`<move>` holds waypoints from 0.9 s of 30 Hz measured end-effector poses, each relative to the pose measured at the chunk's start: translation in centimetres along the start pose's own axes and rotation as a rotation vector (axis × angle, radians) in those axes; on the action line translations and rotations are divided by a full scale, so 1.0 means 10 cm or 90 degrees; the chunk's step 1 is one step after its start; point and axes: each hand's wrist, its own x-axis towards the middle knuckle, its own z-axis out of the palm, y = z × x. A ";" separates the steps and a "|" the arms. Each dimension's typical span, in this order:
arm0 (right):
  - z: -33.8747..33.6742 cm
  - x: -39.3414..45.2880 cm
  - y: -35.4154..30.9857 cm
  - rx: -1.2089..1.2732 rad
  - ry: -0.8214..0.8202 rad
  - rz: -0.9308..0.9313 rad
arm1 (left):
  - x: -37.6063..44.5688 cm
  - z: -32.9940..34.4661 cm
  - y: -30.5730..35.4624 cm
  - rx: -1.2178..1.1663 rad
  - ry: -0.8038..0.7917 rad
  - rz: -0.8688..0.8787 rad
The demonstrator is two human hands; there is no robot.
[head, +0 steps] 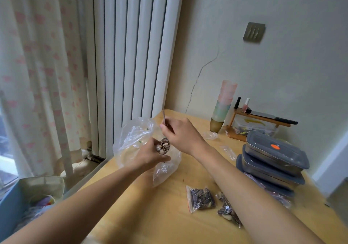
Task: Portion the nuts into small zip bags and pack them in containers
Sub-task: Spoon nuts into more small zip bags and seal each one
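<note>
The right hand grasps the thin handle of a metal spoon, its bowl heaped with striped seeds and pale nuts and tipped toward the left hand. The left hand's fingers curl round something small just under the spoon bowl; whether that is a small zip bag cannot be made out. Both hands work over a large crumpled clear plastic bag that lies near the far left corner of the pale wooden desk.

Toward the desk's near edge, under the right forearm, lie two small filled zip bags of dark seeds, just beside each other. An empty small clear bag lies farther back. At the right edge stands a stack of grey-lidded rectangular containers, the top lid bearing an orange mark. Along the far edge stand a stack of pastel plastic cups and a small wooden rack.
</note>
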 end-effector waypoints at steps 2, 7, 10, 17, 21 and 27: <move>0.02 0.01 -0.02 -0.046 -0.006 -0.014 | -0.03 0.02 0.00 -0.015 0.016 -0.003; 0.08 0.03 0.02 -0.101 0.057 -0.033 | -0.06 0.06 -0.02 -0.045 0.048 0.002; 0.08 0.03 0.05 -0.108 0.116 -0.052 | -0.07 0.06 0.00 -0.037 0.052 0.017; 0.07 0.04 0.05 -0.095 0.174 -0.059 | -0.06 0.04 0.00 -0.021 0.067 0.040; 0.09 0.05 0.08 -0.070 0.109 -0.064 | -0.07 0.03 -0.01 -0.032 0.084 0.034; 0.10 0.10 0.09 -0.063 0.151 -0.077 | -0.11 0.04 0.01 -0.056 0.072 0.028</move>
